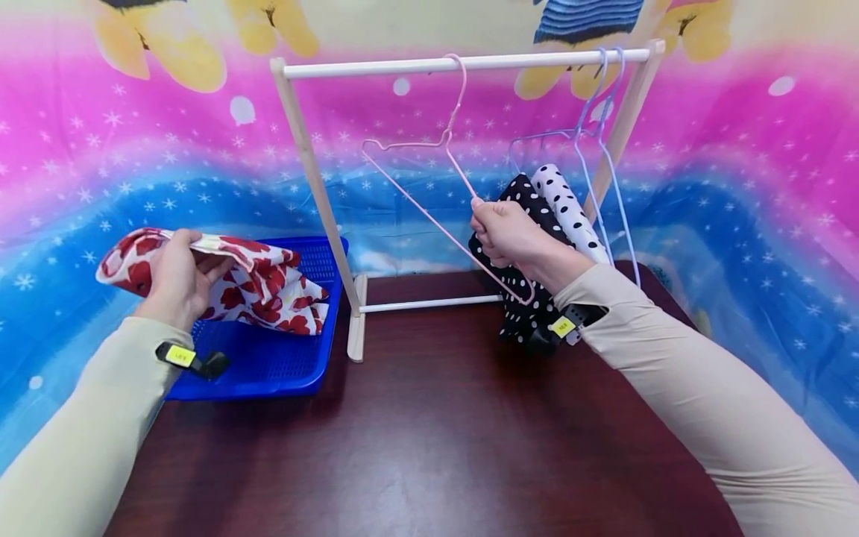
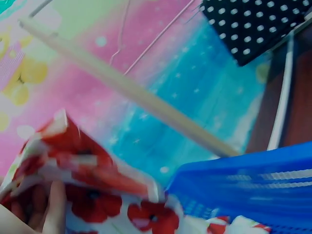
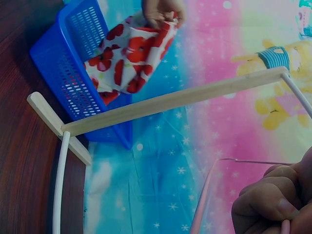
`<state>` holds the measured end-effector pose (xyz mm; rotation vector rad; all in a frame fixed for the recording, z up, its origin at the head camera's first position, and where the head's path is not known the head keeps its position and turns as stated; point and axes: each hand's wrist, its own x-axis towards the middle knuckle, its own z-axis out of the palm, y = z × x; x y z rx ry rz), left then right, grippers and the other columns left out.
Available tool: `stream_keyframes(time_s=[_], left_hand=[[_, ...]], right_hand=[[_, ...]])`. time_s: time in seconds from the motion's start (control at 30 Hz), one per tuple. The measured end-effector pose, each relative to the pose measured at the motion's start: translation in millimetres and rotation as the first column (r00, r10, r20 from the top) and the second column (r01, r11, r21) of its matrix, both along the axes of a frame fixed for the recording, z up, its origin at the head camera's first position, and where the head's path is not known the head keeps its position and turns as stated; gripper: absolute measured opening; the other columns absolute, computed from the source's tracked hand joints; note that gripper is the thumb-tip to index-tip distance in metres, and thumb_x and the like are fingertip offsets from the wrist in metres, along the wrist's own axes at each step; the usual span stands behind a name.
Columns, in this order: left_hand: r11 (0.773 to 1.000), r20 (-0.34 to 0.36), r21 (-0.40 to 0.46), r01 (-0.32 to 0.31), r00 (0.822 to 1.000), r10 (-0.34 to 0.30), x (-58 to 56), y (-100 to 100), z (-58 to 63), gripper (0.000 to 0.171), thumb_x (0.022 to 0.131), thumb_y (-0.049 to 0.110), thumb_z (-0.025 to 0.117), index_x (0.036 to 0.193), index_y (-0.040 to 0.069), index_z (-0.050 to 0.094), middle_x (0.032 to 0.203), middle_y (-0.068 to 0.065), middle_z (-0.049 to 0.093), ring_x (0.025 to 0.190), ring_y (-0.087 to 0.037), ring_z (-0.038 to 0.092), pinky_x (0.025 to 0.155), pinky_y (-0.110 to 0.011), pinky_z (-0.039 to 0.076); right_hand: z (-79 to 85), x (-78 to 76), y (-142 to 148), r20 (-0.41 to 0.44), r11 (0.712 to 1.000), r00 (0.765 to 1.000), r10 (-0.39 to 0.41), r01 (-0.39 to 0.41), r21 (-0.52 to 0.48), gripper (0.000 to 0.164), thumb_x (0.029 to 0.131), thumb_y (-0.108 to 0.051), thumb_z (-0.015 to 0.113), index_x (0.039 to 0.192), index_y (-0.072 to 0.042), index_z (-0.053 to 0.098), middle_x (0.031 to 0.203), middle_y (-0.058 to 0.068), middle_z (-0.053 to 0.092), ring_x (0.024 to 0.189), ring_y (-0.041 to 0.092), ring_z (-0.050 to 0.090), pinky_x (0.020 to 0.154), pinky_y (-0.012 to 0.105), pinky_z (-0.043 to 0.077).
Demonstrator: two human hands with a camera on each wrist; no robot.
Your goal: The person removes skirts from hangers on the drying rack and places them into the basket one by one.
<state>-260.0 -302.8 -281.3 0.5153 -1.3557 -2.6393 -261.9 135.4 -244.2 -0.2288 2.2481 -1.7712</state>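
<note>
My left hand [image 1: 176,280] grips a white cloth with red flowers [image 1: 268,298] by its upper edge. The cloth hangs over the blue basket [image 1: 322,365], its lower part inside the basket in the right wrist view. My right hand [image 1: 506,233] pinches the right arm of a pink hanger [image 1: 429,216], whose hook still loops over the rack's top bar [image 1: 369,68]. In the right wrist view the curled fingers [image 3: 273,195] show close up around the pink wire. Behind the right hand hangs a black cloth with white dots [image 1: 520,194], partly hidden by hand and forearm.
Two lilac hangers [image 1: 604,149] hang at the rack's right end, near a white cloth with black dots [image 1: 567,209]. The rack's left wooden post [image 1: 312,171] stands between the basket and the pink hanger. Beneath lies a dark wooden table [image 1: 416,432]; a patterned curtain [image 1: 168,164] surrounds it.
</note>
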Motion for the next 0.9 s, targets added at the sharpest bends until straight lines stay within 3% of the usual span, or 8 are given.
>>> stream_keyframes(time_s=[0.17, 0.33, 0.4, 0.57, 0.77, 0.9], left_hand=[[0.999, 0.07, -0.041, 0.009, 0.998, -0.006, 20.5, 5, -9.6, 0.01, 0.103, 0.018, 0.047, 0.11, 0.011, 0.042, 0.076, -0.004, 0.072, 0.068, -0.018, 0.075, 0.055, -0.035, 0.061], [0.998, 0.086, -0.041, 0.042, 0.996, -0.039, 41.6, 7, -17.8, 0.01, 0.104, 0.019, 0.046, 0.111, 0.011, 0.044, 0.074, -0.004, 0.072, 0.066, -0.018, 0.075, 0.056, -0.035, 0.062], [0.997, 0.081, -0.024, 0.075, 0.994, -0.073, 49.6, 7, -21.8, 0.012, 0.105, 0.018, 0.045, 0.104, 0.009, 0.052, 0.074, -0.005, 0.073, 0.066, -0.019, 0.075, 0.058, -0.035, 0.062], [0.98, 0.071, -0.049, 0.19, 0.98, -0.187, 66.9, 7, -31.3, 0.036, 0.107, 0.02, 0.04, 0.083, 0.009, 0.065, 0.074, -0.006, 0.074, 0.07, -0.019, 0.076, 0.063, -0.034, 0.063], [0.967, 0.072, -0.062, 0.246, 0.968, -0.242, 75.6, -3, -37.0, 0.036, 0.107, 0.021, 0.04, 0.083, 0.011, 0.064, 0.075, -0.005, 0.073, 0.072, -0.019, 0.076, 0.066, -0.033, 0.063], [0.96, 0.111, -0.06, 0.275, 0.957, -0.268, 76.5, -11, -39.0, 0.028, 0.108, 0.024, 0.042, 0.087, 0.013, 0.058, 0.076, -0.003, 0.068, 0.072, -0.018, 0.074, 0.067, -0.032, 0.063]], right_hand=[[-0.6, -0.1, -1, 0.007, 1.0, 1.0, 0.002, -0.002, 0.004, 0.048, 0.111, -0.042, 0.028, 0.074, -0.012, 0.04, 0.052, -0.008, 0.03, 0.043, 0.007, 0.021, 0.044, 0.022, 0.018], [0.0, 0.6, -2, 0.0, 1.0, 1.0, 0.003, -0.003, 0.011, 0.048, 0.111, -0.041, 0.028, 0.075, -0.012, 0.04, 0.053, -0.008, 0.03, 0.043, 0.007, 0.021, 0.044, 0.022, 0.018], [0.3, 1.0, -2, -0.004, 1.0, 1.0, 0.001, -0.001, 0.018, 0.048, 0.111, -0.041, 0.027, 0.076, -0.012, 0.039, 0.053, -0.008, 0.03, 0.043, 0.007, 0.021, 0.044, 0.021, 0.018], [0.3, 1.5, 1, -0.006, 1.0, 1.0, -0.001, 0.001, 0.02, 0.048, 0.111, -0.041, 0.027, 0.076, -0.012, 0.04, 0.053, -0.008, 0.03, 0.043, 0.006, 0.021, 0.043, 0.021, 0.018], [-0.8, 2.7, 2, -0.003, 1.0, 1.0, 0.008, -0.008, -0.003, 0.048, 0.111, -0.041, 0.027, 0.076, -0.011, 0.039, 0.053, -0.008, 0.028, 0.042, 0.006, 0.019, 0.043, 0.02, 0.017], [-0.7, 3.6, 3, -0.001, 1.0, 1.0, 0.012, -0.012, -0.01, 0.048, 0.111, -0.041, 0.027, 0.076, -0.011, 0.039, 0.052, -0.009, 0.028, 0.042, 0.006, 0.019, 0.043, 0.021, 0.016]])
